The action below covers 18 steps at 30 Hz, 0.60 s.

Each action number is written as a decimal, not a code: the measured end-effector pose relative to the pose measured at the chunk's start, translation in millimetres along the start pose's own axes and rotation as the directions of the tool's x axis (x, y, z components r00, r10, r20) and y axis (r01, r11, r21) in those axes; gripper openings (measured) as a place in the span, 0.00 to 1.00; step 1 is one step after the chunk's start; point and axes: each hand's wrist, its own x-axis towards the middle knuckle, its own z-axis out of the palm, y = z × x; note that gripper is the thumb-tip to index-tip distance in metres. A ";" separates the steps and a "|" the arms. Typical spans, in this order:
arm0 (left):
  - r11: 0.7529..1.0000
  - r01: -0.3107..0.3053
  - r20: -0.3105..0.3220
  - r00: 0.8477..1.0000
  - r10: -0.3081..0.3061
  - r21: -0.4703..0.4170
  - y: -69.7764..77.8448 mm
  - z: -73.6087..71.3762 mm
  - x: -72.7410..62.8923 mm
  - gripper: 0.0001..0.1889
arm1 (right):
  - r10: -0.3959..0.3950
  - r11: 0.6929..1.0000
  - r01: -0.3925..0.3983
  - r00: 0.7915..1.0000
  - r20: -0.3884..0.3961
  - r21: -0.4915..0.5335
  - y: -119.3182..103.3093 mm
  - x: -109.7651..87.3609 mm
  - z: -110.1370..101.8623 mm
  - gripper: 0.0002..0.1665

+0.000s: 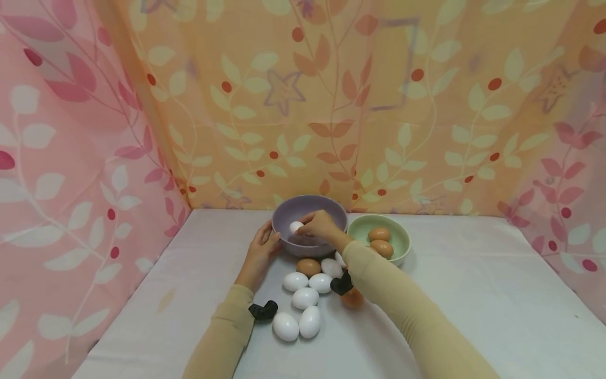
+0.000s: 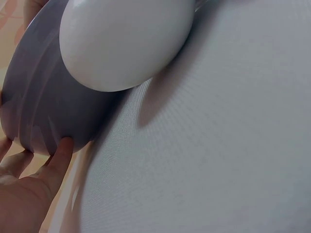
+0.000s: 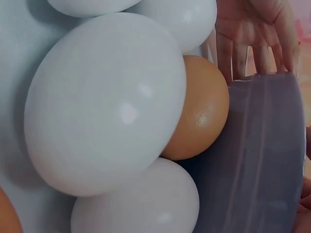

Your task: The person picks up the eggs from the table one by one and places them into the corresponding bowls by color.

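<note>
My right hand point(image 1: 322, 225) pinches a white egg point(image 1: 296, 227) between thumb and fingers, inside the purple bowl point(image 1: 310, 202). The left hand point(image 1: 260, 247) rests against the left outer side of that bowl, its fingers fairly straight on the wall in the left wrist view. Just in front of the bowl lie a brown egg point(image 1: 308, 267) and several white eggs point(image 1: 305, 298). In the right wrist view, a large white egg point(image 3: 104, 104) partly covers the brown egg point(image 3: 201, 109). The right hand is mostly cut off there.
Right of the purple bowl stands a green bowl point(image 1: 403, 237) holding brown eggs point(image 1: 381, 248), partly behind the right sleeve. Another brown egg point(image 1: 352, 298) lies beside that forearm. Patterned curtains point(image 1: 284, 105) border the white-covered table point(image 1: 473, 284) at the back and sides.
</note>
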 end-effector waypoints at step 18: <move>1.000 0.004 -0.008 1.000 -0.004 0.004 -0.8 -0.4 1.9 0.32 | 0.001 0.999 0.000 1.000 0.024 -0.046 6.5 2.4 9.3 0.23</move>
